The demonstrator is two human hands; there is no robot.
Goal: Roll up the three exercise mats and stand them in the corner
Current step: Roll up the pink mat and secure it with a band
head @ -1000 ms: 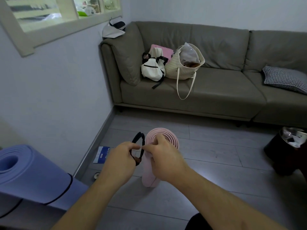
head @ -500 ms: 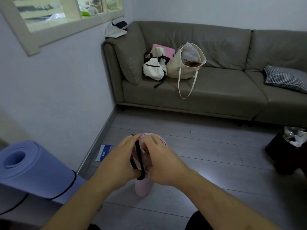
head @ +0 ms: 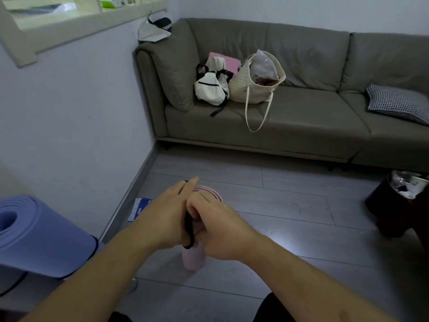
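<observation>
Head view showed the pink mat (head: 194,257) rolled, upright on the floor (head: 290,217). Left hand (head: 162,219) and right hand (head: 220,231) gripped a black band (head: 188,225) around it, apparently securing the roll.

Grey plank floor (head: 278,228) carries a rolled pink mat (head: 193,259) standing upright on its end. A blue-and-white packet (head: 139,206) lies flat by the skirting at the left wall. The grey sofa (head: 301,126) stands along the far wall, and a dark bin (head: 394,201) sits at the right. A rolled blue mat (head: 44,238) lies at the lower left; its support is unclear.
</observation>
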